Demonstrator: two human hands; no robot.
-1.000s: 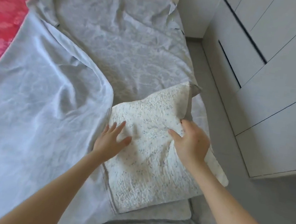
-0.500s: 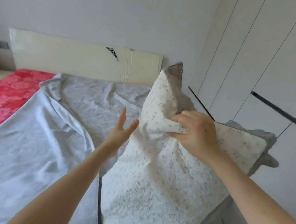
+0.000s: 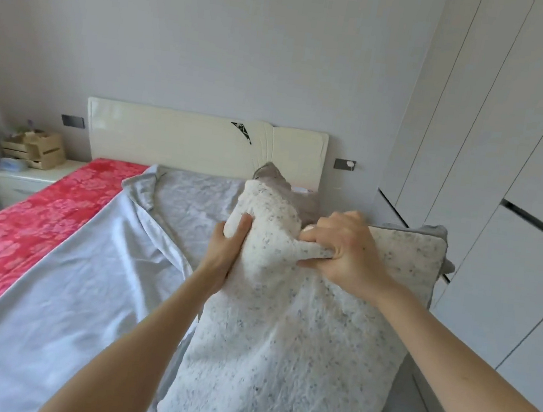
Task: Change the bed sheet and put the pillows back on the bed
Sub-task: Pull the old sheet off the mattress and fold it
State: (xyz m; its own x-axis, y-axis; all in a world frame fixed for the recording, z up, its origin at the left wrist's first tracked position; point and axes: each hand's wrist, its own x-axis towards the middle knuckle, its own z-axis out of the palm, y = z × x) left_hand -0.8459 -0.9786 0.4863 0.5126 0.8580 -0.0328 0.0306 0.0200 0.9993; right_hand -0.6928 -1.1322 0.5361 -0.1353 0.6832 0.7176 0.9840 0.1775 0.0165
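Clenched in the right hand (image 3: pixel 343 253) is a bunch of the pillow (image 3: pixel 277 362), its edge gripped by the left hand (image 3: pixel 226 251); held short of the headboard (image 3: pixel 168 137), it is best laid flat against that.

The left grip (image 3: pixel 227 252) and right grip (image 3: pixel 346 253) are bare hands. The left forearm (image 3: pixel 128 342) and right forearm (image 3: pixel 450 360) are uncovered along their whole visible length, wrist to frame edge.
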